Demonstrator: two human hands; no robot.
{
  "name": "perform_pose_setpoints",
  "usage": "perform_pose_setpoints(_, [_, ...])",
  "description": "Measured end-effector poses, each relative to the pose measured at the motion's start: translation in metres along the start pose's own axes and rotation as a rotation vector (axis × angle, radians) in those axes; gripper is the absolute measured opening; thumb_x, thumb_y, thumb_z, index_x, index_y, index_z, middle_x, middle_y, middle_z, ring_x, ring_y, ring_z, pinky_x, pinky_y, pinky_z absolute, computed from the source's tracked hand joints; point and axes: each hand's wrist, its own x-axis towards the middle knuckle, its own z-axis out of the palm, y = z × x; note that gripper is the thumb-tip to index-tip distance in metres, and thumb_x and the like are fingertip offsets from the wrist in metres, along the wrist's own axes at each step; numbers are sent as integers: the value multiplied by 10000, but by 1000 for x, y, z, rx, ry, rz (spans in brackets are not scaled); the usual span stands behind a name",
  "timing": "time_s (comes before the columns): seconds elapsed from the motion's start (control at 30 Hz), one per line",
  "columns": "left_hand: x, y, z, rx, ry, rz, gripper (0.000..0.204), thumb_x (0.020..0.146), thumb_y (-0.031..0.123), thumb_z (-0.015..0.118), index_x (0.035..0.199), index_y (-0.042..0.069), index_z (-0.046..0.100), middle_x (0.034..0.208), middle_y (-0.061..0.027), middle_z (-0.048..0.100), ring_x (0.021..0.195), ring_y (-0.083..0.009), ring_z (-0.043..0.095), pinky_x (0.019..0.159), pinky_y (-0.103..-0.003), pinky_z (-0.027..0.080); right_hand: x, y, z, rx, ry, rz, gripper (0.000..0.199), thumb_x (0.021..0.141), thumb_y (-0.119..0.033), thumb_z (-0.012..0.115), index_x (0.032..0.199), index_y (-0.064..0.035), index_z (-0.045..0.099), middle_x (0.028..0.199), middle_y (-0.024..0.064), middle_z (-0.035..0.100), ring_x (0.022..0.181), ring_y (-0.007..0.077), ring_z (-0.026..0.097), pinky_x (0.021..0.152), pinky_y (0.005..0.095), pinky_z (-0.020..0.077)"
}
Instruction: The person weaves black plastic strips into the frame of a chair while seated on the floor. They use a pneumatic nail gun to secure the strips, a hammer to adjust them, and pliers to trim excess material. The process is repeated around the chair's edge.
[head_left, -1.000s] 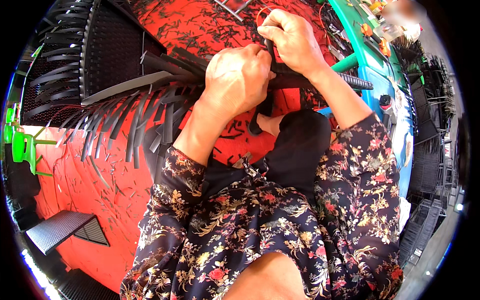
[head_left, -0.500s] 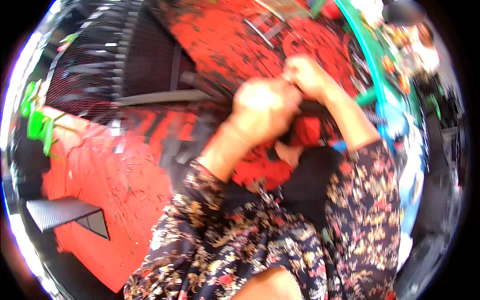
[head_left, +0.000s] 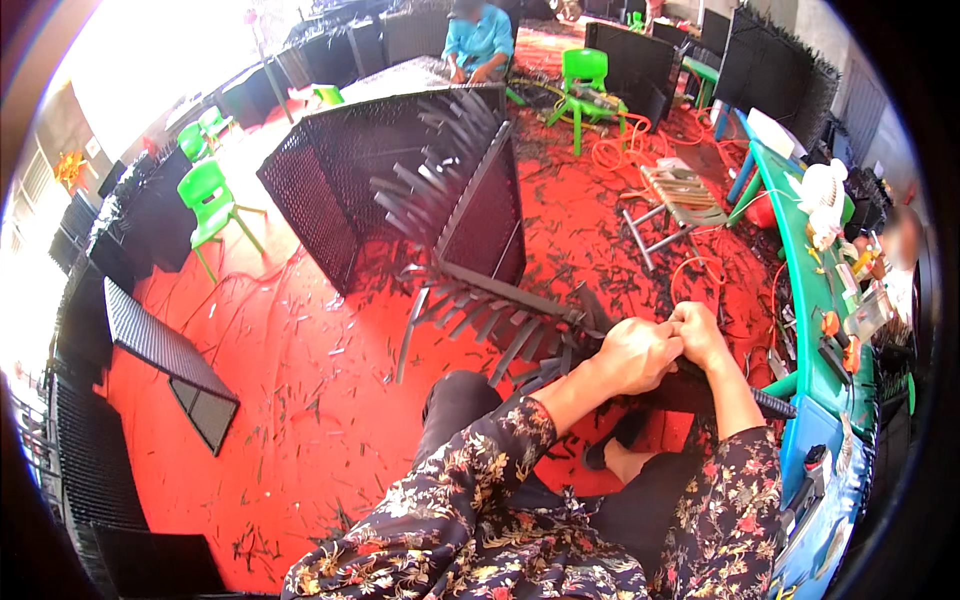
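My left hand (head_left: 637, 357) and my right hand (head_left: 700, 335) are closed close together, over the near edge of a black woven rattan piece (head_left: 335, 165). Both seem to pinch one black rattan strip, mostly hidden by my fingers. The piece stands upright on the floor ahead of me, its panels meeting at an angle. Its dark frame bar (head_left: 520, 293) runs toward my hands and passes beneath them to the right. Loose strip ends (head_left: 430, 185) fan out along its edges, and more hang below the bar.
Black scraps litter the red floor (head_left: 270, 400). A green table (head_left: 790, 235) with tools and bits stands at right, beside a folding stool (head_left: 685, 195). Green chairs (head_left: 207, 197) stand at left. Farther off sits a person in a blue shirt (head_left: 480, 40). A smaller woven piece (head_left: 170, 345) lies left.
The view has swung up and steadied, so the room and the person beyond now show. My hands appear lower and farther right in the picture, still close together and closed.
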Motion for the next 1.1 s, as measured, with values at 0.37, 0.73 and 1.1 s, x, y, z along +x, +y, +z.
perform_pose_setpoints(0.37, [2,-5,-5,57,-80,-63,196,734,233,698,823,77,620,779,-87,582,729,-303,632,649,-418,513,-88,-14,-31,-295,352,-346,383,775,-217,717,1061,-12,563,931,137,603,866,307,590,761,404,462])
perform_pose_setpoints(0.73, [-1,-1,-4,56,-48,-51,162,753,264,672,814,122,625,739,-62,572,714,-272,627,617,-401,504,-115,44,-31,-604,587,-522,442,715,-349,729,986,-32,581,889,137,580,849,339,563,777,436,454])
perform_pose_setpoints(1.1, [29,-30,-30,-15,-155,-46,149,758,147,690,873,52,687,844,-127,661,794,-308,642,712,-371,500,-135,24,-43,-309,815,-594,448,726,-189,720,1116,-55,547,977,108,572,947,304,554,833,408,459])
